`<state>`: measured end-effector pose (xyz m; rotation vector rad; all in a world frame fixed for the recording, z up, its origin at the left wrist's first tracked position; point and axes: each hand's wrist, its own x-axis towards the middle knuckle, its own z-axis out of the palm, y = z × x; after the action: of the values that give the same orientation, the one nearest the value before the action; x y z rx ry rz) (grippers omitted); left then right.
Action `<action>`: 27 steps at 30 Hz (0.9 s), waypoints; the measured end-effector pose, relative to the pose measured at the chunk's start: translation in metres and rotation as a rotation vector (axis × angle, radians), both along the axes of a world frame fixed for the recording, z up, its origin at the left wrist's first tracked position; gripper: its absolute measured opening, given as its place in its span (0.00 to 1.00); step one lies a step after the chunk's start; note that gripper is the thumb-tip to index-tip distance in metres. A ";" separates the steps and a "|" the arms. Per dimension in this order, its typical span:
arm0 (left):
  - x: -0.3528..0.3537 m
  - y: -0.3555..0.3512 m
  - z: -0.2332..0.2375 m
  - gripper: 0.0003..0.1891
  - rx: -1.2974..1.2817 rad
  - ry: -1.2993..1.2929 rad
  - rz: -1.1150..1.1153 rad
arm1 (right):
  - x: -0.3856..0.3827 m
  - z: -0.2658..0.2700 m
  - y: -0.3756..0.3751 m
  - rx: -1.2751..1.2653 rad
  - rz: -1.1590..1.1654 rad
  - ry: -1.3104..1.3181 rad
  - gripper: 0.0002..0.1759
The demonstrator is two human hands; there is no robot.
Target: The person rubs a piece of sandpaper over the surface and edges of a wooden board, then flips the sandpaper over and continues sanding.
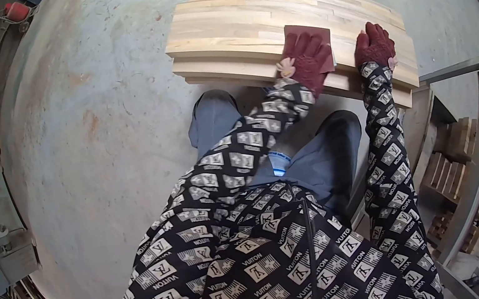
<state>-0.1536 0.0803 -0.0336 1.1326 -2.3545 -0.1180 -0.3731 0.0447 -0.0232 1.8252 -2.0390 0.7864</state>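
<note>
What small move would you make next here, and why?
Probably slide the left hand and the sandpaper leftward along the top board. The sheet lies flat under the palm near the board's near edge, a long stretch of wood lies to its left, and the right hand rests on the board as if steadying it.

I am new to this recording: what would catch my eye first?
The pale stack of wooden boards on the grey concrete floor, top centre, stands out first. On it, the left hand in a red glove lies flat on a dark red sheet, likely sandpaper. The right hand, also gloved, rests near the boards' right end.
</note>
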 end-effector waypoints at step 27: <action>-0.020 -0.078 -0.086 0.28 -0.273 -0.015 -0.118 | 0.002 0.012 0.002 0.128 -0.004 -0.014 0.20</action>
<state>-0.1733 0.0019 -0.1197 0.8669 -2.3626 0.1663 -0.3709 0.0467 -0.0111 1.8871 -2.1465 0.6830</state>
